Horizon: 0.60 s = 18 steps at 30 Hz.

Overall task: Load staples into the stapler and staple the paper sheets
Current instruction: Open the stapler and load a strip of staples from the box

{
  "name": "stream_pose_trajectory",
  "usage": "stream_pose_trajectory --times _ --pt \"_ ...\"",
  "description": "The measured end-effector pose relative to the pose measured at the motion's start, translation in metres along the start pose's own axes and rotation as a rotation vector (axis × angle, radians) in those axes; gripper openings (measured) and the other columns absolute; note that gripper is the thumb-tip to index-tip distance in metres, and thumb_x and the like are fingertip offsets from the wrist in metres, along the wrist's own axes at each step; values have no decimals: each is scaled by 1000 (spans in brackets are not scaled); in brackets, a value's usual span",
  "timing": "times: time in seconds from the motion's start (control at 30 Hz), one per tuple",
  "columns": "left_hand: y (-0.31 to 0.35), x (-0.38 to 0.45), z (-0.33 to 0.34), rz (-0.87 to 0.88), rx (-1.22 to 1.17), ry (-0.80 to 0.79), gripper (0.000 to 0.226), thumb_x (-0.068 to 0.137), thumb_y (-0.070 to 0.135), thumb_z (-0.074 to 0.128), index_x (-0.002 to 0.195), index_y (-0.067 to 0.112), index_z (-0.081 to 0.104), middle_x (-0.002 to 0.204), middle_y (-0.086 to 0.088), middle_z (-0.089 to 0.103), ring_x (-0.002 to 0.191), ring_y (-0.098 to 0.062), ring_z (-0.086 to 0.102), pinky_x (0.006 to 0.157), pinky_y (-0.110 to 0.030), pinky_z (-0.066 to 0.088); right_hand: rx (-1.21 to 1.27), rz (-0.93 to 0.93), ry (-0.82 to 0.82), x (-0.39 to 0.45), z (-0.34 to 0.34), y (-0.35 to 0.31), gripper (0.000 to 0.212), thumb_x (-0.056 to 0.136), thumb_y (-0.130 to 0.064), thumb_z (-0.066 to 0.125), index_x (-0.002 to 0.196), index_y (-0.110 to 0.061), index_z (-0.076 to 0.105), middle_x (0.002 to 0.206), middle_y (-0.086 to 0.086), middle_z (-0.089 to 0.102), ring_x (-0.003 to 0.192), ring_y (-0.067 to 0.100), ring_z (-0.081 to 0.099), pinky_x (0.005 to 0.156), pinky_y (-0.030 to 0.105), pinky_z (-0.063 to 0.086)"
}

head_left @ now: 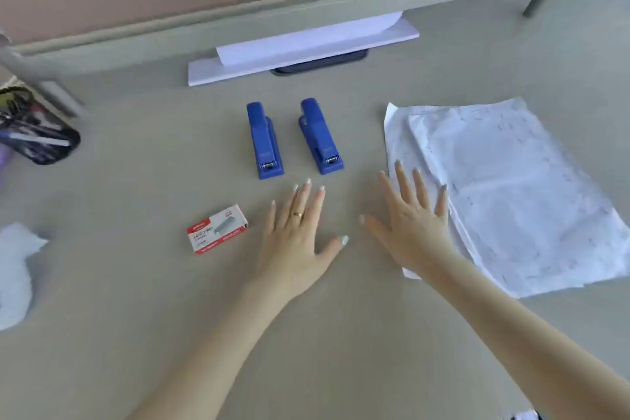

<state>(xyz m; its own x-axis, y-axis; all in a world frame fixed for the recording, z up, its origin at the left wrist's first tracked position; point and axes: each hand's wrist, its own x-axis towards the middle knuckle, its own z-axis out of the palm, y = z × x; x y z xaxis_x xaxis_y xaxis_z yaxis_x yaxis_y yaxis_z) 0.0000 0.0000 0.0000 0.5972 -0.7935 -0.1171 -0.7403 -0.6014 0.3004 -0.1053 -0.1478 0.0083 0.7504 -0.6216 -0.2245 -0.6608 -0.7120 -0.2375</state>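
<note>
From the head view, both of your hands lie flat with fingers spread and nothing held: your left hand (298,232) rests palm-down on the beige table surface (136,153), and your right hand (414,215) sits beside it with its outer fingers over the near left edge of the loose stack of printed white paper sheets (504,194). Nothing is loaded or stapled yet, so you appear to be at the very start, before the loading step. Just past your left fingertips stands the left blue plastic stapler (263,141), with the right blue plastic stapler (320,138) beside it, ahead of the gap between your hands; both are closed, their metal mouths facing you. The small red-and-white cardboard box of staples (217,228) lies just outside your left hand, on its little-finger side, apart from it. Your next move likely calls for picking one stapler and swinging its top open, then taking the box and drawing out a strip; the box looks closed, so you will need to pinch its flap or drawer first. Keep the sheets squared under your right hand until then.
</note>
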Motion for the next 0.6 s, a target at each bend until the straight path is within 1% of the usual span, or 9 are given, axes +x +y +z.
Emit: stream_pose_trajectory --times 0.07,0.1,0.13,0.2,0.27,0.33,0.43,0.5,0.6 --pt "-14 -2 4 23 60 74 83 74 68 8 146 26 8 157 4 0 143 -12 -2 115 -36 -1 -2 -34 71 6 13 -7 65 91 -59 25 147 -30 6 159 -5 -4 146 20 -7 115 51 -5" --pt "-19 -2 5 33 68 91 82 74 67 8 146 27 14 157 5 6 143 -12 2 115 -35 1 -5 -45 107 9 17 -8 63 91 -59 24 146 -31 9 159 -5 0 146 20 -5 115 50 -4" --pt "-24 -1 7 48 57 122 79 76 67 12 144 28 19 156 6 10 143 -12 5 114 -34 3 10 -52 136 11 20 -7 62 91 -59 24 146 -31 12 159 -5 4 146 20 -3 116 49 -3" --pt "-24 -1 12 81 24 172 68 83 64 27 142 29 28 155 6 17 142 -13 11 114 -34 6 22 -60 168 13 25 -5 60 91 -58 25 145 -30 18 158 -5 10 146 20 2 116 48 -1" --pt "-24 1 16 94 -12 225 57 88 53 41 138 27 36 153 5 26 140 -14 18 112 -32 13 30 -57 195 13 27 -3 59 91 -57 27 143 -29 23 156 -7 16 145 19 6 117 47 1" --pt "-25 0 16 98 -120 306 49 89 42 49 134 22 43 149 3 33 135 -16 28 106 -32 24 58 -69 231 12 30 -3 57 92 -55 30 141 -27 29 154 -9 22 144 18 11 117 45 3" --pt "-27 7 16 140 -258 548 48 86 27 55 132 17 44 148 -2 33 130 -22 37 101 -39 37 103 -95 286 8 33 -1 54 91 -51 36 139 -26 36 151 -11 29 142 16 16 116 40 6" --pt "-28 25 13 143 -309 672 53 84 22 57 134 14 40 150 -8 28 130 -27 36 102 -41 37 106 -102 308 6 33 0 52 91 -50 37 137 -27 38 151 -11 30 142 15 18 114 37 7" --pt "-31 59 5 68 -265 767 59 83 20 58 136 10 36 152 -16 21 134 -32 30 106 -40 32 103 -111 320 5 34 -2 52 91 -51 38 137 -27 38 150 -12 30 141 15 19 114 37 8"
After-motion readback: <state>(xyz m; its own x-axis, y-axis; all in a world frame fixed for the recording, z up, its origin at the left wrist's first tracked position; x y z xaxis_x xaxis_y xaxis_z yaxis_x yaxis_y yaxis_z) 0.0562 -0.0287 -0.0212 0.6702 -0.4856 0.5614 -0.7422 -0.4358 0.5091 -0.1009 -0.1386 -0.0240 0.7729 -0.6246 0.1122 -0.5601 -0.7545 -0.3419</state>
